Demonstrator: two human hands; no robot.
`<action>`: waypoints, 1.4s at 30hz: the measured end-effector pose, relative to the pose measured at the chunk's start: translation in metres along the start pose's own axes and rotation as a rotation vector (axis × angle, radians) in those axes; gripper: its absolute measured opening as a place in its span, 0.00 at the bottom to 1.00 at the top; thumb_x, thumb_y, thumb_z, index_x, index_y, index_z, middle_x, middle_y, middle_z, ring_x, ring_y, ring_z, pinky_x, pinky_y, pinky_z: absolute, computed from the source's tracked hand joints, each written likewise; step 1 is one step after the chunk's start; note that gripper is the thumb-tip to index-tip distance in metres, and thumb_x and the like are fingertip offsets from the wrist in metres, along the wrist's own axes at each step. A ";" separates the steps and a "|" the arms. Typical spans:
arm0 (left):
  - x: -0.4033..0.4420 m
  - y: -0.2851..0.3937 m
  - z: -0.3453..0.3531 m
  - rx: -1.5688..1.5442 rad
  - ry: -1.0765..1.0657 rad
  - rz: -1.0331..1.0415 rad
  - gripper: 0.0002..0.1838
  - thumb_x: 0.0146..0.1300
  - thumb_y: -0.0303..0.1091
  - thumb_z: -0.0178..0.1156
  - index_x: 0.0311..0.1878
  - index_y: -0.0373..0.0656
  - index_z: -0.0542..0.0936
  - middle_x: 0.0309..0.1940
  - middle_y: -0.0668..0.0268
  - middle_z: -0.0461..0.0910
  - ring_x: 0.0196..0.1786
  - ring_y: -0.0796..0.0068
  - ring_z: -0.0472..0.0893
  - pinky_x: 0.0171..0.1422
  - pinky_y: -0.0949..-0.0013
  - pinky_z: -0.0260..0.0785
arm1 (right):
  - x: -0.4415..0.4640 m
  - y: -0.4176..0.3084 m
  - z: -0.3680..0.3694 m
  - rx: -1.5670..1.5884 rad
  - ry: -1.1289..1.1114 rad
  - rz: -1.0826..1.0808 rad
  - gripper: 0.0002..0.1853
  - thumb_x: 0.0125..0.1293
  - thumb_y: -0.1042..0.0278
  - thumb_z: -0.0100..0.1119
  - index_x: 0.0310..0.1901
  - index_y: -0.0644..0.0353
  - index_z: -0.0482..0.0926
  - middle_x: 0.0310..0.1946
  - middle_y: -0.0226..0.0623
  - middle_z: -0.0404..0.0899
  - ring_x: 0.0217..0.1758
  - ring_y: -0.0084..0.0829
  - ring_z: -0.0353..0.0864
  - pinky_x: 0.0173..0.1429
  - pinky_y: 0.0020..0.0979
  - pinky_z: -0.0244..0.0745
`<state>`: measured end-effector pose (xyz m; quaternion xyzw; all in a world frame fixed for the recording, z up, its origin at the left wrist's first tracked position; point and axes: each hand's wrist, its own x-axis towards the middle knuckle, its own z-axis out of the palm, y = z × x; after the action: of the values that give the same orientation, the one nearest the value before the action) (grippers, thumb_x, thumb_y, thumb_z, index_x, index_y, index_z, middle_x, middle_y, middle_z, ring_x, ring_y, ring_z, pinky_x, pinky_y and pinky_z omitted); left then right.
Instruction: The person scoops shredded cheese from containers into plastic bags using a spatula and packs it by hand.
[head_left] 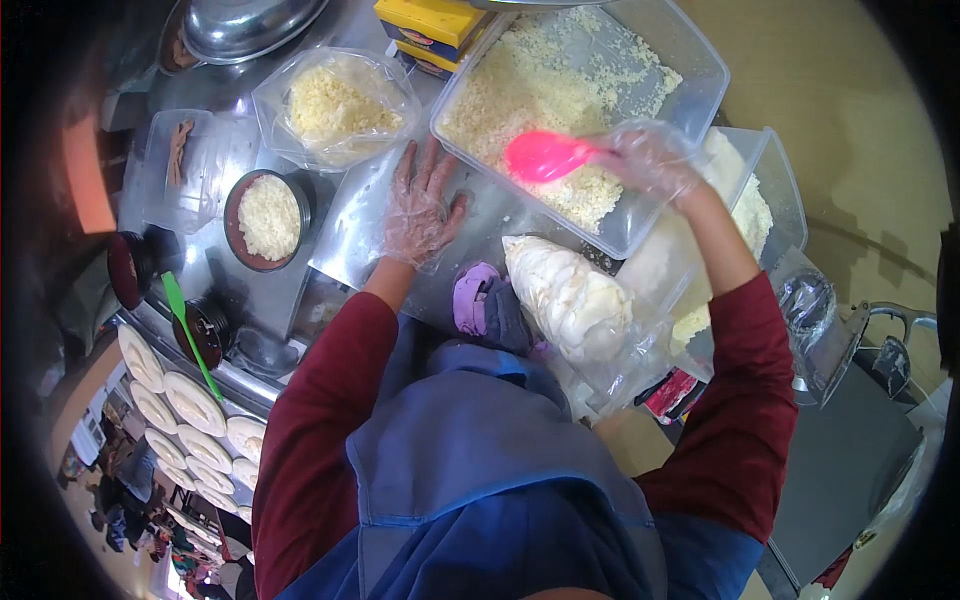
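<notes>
A thin clear plastic glove covers my right hand (655,162), which is closed around the handle of a bright pink spoon (543,156). The spoon's bowl is over pale grated crumbs (500,105) in a large clear plastic box (715,70). My left hand (420,212), also gloved, lies with fingers spread on the metal surface (345,235), its fingertips near the box's corner. Below the box, closer to my body, rests a plastic bag of thick white filling (570,300). A purple and grey cloth (485,305) lies beside that bag.
Left of the box are an open bag of yellow gratings (335,105) and a bowl of white crumbs (268,218). Yellow boxes (430,20) stand behind. A green spatula (185,325) and several oval dough pieces (195,400) are at far left. Another container (785,185) sits right.
</notes>
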<state>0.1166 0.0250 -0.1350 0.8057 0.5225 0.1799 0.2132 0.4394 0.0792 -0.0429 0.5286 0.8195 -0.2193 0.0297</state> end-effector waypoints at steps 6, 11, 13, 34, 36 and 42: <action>-0.002 -0.002 0.004 0.015 -0.024 -0.028 0.31 0.57 0.41 0.61 0.65 0.47 0.66 0.73 0.56 0.53 0.73 0.43 0.53 0.75 0.50 0.48 | -0.004 0.009 -0.059 -0.297 -0.436 0.342 0.19 0.67 0.44 0.53 0.57 0.36 0.79 0.33 0.37 0.83 0.35 0.32 0.80 0.43 0.31 0.78; -0.003 -0.003 0.005 0.010 -0.012 -0.020 0.31 0.57 0.41 0.61 0.65 0.47 0.66 0.73 0.55 0.53 0.73 0.43 0.53 0.75 0.50 0.48 | 0.008 0.005 -0.055 -0.185 -0.165 0.165 0.17 0.67 0.48 0.52 0.46 0.49 0.83 0.35 0.41 0.81 0.38 0.40 0.81 0.45 0.39 0.77; -0.001 -0.003 0.005 0.009 -0.008 -0.022 0.31 0.57 0.41 0.61 0.65 0.47 0.66 0.73 0.55 0.53 0.73 0.43 0.53 0.75 0.49 0.48 | 0.012 0.027 -0.064 -0.330 -0.236 0.211 0.16 0.67 0.51 0.52 0.42 0.52 0.82 0.36 0.42 0.81 0.39 0.39 0.80 0.46 0.40 0.77; 0.000 -0.001 0.001 -0.003 0.008 0.019 0.34 0.55 0.39 0.62 0.65 0.40 0.65 0.67 0.46 0.62 0.72 0.39 0.54 0.76 0.49 0.47 | 0.004 -0.013 -0.062 -0.217 -0.287 0.274 0.12 0.64 0.63 0.49 0.37 0.58 0.81 0.35 0.46 0.82 0.36 0.41 0.81 0.42 0.39 0.76; 0.000 0.000 0.001 0.001 0.008 0.014 0.34 0.55 0.39 0.62 0.65 0.40 0.65 0.67 0.47 0.62 0.72 0.39 0.54 0.76 0.49 0.46 | 0.009 0.005 -0.066 -0.102 -0.174 0.275 0.13 0.62 0.66 0.46 0.38 0.60 0.81 0.37 0.46 0.82 0.38 0.45 0.81 0.47 0.42 0.76; 0.001 0.002 -0.002 -0.004 -0.003 0.007 0.33 0.55 0.39 0.62 0.64 0.40 0.66 0.66 0.47 0.63 0.72 0.40 0.55 0.77 0.49 0.47 | 0.028 0.001 -0.031 -0.454 -0.247 0.380 0.13 0.63 0.65 0.45 0.38 0.60 0.81 0.32 0.46 0.81 0.37 0.42 0.82 0.42 0.41 0.77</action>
<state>0.1174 0.0257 -0.1325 0.8075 0.5190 0.1804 0.2148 0.4339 0.1153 -0.0234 0.6215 0.7243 -0.0839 0.2863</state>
